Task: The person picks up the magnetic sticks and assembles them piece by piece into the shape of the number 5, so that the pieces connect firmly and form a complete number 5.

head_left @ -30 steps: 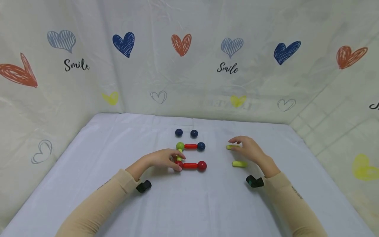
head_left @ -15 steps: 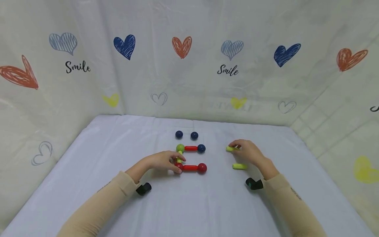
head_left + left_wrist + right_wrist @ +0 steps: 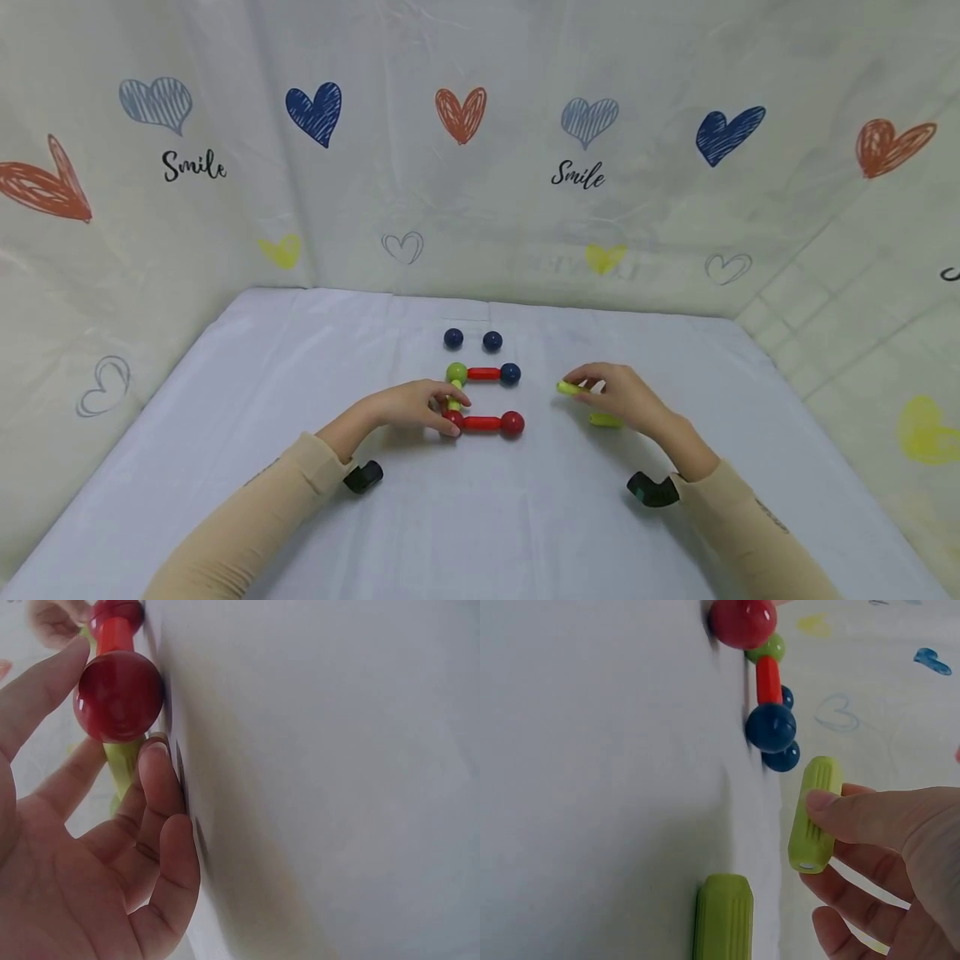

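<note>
My right hand (image 3: 626, 398) pinches a yellow-green magnetic rod (image 3: 815, 814) between thumb and fingers, above the table. Below that hand a second yellow-green rod (image 3: 604, 420) lies on the cloth. My left hand (image 3: 412, 406) holds the near-left corner of a ball-and-rod frame, its thumb and fingers around a red ball (image 3: 120, 697). A yellow-green rod (image 3: 455, 392) links that ball to a green ball (image 3: 457, 372). Red rods run right from both corners, one to a blue ball (image 3: 510, 374), the other to a second red ball (image 3: 512, 424).
Behind the frame sit two loose dark blue balls (image 3: 453, 338). A white cloth (image 3: 480, 525) covers the table. At its far edge hangs a pale backdrop (image 3: 510, 208) printed with hearts. Dark wrist cameras (image 3: 652, 490) stick out by both sleeves.
My right hand has closed on the farther yellow-green rod, lifted it off the cloth and brought it slightly left and nearer. My left hand has stayed at the frame's corner.
</note>
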Demonstrator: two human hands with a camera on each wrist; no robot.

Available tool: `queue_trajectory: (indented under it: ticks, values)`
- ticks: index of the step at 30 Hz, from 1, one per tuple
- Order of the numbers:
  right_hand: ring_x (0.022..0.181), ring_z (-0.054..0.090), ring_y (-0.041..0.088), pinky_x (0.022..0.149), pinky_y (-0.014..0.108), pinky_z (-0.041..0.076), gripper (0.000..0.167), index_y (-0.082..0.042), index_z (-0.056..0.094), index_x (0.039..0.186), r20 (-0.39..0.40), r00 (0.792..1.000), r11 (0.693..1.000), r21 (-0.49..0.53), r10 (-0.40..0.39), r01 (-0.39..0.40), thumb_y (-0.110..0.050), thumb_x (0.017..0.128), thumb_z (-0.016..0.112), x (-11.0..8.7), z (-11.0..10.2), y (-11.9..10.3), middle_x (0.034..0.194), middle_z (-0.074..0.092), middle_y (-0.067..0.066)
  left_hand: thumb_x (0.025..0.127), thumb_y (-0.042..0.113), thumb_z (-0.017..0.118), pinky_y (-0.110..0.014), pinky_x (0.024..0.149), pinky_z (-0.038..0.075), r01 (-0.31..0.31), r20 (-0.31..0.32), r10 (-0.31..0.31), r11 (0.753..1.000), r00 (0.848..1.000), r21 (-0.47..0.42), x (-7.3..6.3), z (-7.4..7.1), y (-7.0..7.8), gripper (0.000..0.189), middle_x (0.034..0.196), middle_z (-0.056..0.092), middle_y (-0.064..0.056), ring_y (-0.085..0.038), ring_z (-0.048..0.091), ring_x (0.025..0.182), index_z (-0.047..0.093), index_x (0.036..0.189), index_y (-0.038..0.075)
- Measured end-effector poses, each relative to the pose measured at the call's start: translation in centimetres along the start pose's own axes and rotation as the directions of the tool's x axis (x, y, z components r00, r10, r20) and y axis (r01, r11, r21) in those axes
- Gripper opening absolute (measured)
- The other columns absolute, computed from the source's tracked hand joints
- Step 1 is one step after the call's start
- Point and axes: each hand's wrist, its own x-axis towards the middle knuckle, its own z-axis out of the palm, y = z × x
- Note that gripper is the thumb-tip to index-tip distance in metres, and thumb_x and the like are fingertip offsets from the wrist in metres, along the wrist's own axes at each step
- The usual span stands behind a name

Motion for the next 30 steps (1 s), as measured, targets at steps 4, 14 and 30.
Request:
queue_trajectory:
  ticks: [4,14,30]
  values:
    - [0.093,0.065,0.017,0.078,0.034,0.053,0.024,-0.01,0.076,0.114,0.041,0.999,0.999,0.043,-0.025,0.023,-0.004,0.09,0.077,-0.4,0.3,-1.1,0.109,0.073,0.0,0.091,0.025,0.08,-0.037,0.086,0.046,0.002,-0.001,-0.002,1.0,1.0,-0.003,0.0,-0.1,0.2,0.045,0.107,0.061,0.001,-0.019,0.055,0.102,0.066,0.133,0.019]
    - [0.089,0.064,0.013,0.079,0.028,0.054,0.025,-0.007,0.075,0.115,0.168,0.985,0.976,0.219,-0.048,0.01,-0.01,0.091,0.078,-2.2,2.2,-2.4,0.107,0.073,0.001,0.091,0.025,0.08,-0.039,0.089,0.045,-0.006,-0.018,0.006,1.0,1.0,0.013,-0.2,0.1,0.2,0.045,0.108,0.061,0.001,-0.019,0.056,0.101,0.066,0.134,0.018]
    - [0.084,0.063,0.021,0.065,0.029,0.052,0.034,-0.001,0.071,0.122,0.291,0.937,0.816,0.484,0.191,-0.317,-0.013,0.091,0.078,-3.2,5.7,-4.4,0.1,0.073,0.006,0.092,0.025,0.079,-0.04,0.091,0.045,-0.01,-0.026,0.011,1.0,1.0,0.02,-0.3,0.2,0.2,0.043,0.108,0.061,0.001,-0.019,0.056,0.102,0.066,0.132,0.017]
